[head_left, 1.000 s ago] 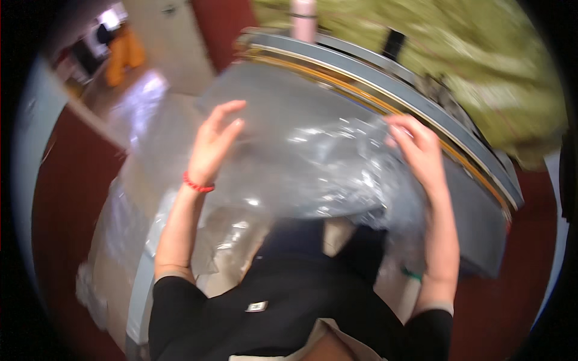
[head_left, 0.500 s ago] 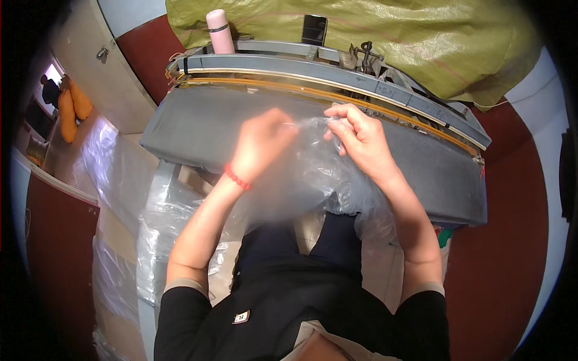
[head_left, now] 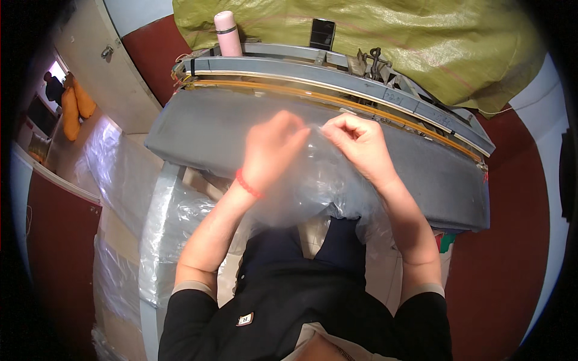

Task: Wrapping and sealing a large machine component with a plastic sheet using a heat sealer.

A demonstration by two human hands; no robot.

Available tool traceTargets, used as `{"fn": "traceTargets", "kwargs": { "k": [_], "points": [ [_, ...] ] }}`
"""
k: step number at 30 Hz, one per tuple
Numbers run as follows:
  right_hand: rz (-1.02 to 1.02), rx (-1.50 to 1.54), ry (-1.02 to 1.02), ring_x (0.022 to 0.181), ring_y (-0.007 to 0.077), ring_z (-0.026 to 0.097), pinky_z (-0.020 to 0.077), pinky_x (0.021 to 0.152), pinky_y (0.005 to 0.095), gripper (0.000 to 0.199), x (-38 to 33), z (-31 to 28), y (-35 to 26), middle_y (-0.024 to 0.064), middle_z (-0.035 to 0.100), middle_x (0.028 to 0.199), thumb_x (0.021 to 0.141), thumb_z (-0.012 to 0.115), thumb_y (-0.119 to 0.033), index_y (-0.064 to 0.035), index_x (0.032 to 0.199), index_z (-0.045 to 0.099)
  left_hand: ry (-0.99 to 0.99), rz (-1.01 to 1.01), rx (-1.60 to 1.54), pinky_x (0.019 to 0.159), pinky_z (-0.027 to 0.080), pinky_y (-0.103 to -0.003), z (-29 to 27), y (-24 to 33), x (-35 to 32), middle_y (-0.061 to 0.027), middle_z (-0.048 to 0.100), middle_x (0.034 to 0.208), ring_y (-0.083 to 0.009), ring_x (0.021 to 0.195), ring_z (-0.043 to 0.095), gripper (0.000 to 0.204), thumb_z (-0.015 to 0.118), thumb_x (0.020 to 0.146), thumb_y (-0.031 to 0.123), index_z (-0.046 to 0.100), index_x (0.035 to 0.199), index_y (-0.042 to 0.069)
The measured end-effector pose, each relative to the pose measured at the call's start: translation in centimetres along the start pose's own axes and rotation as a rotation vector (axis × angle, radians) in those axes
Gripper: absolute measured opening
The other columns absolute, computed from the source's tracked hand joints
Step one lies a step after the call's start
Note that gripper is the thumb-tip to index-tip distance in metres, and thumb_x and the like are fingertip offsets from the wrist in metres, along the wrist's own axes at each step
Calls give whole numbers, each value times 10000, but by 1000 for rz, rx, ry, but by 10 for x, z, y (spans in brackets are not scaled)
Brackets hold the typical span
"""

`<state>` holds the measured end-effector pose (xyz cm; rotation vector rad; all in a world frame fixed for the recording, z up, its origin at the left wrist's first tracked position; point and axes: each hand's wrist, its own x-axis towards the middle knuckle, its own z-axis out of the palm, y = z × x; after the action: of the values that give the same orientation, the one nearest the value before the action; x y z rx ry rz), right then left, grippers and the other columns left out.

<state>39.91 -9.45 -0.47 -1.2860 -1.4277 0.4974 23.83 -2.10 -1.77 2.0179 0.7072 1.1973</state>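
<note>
A clear, thin plastic sheet or bag (head_left: 325, 180) hangs between my hands, over the front of a long grey padded bench (head_left: 211, 114) and down toward my legs. My left hand (head_left: 274, 144), with a red bead bracelet on its wrist, is closed in a pinch at the film's upper edge and slightly blurred. Close beside it on the right, my right hand (head_left: 358, 141) pinches the same edge between thumb and fingers. The two sets of fingertips nearly meet. Whether the film is one layer or two I cannot tell.
Behind the bench pad runs a grey metal bar (head_left: 289, 68) with an orange strip (head_left: 271, 89). A pink flask (head_left: 227, 36), a dark phone (head_left: 323, 34) and a metal clamp (head_left: 376, 63) stand along it. More clear film (head_left: 165, 228) drapes at the left. A yellow-green woven sheet (head_left: 433, 48) hangs behind.
My hands have come closer together, the left moving right and the right turning inward. Fingers of the right hand have curled tighter on the film. The whole view has shifted slightly.
</note>
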Motion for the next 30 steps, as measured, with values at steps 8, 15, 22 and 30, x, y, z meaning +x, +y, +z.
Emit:
{"fn": "traceTargets", "kwargs": {
  "k": [8,15,22,30],
  "points": [
    [221,428,-204,677,34,526,420,550,158,245,6,20,10,7,593,836,815,591,-104,-15,1043,576,60,13,15,440,283,-177,-4,-5,-6,51,388,523,-11,500,326,95,651,733,51,561,737,22],
    [62,144,-303,622,78,494,388,558,209,91,8,39,22,21,572,702,760,617,-76,-1,803,645,-6,89,71,523,455,-285,-20,-12,-20,-89,568,648,-154,582,583,174,611,755,87,507,883,33],
    [122,821,108,584,94,455,387,539,219,78,-15,23,71,-6,462,731,851,484,-116,-47,826,511,-881,-363,-658,574,417,-202,-34,-15,-65,-14,574,714,-50,636,506,156,525,832,102,562,956,14],
    [321,89,1093,1044,197,488,387,895,321,349,-169,-254,196,109,505,1155,906,386,-231,-20,1169,475,-1217,-167,44,635,440,-374,-82,-114,-172,-151,603,772,-282,705,576,213,527,817,250,575,910,65]
  ]
}}
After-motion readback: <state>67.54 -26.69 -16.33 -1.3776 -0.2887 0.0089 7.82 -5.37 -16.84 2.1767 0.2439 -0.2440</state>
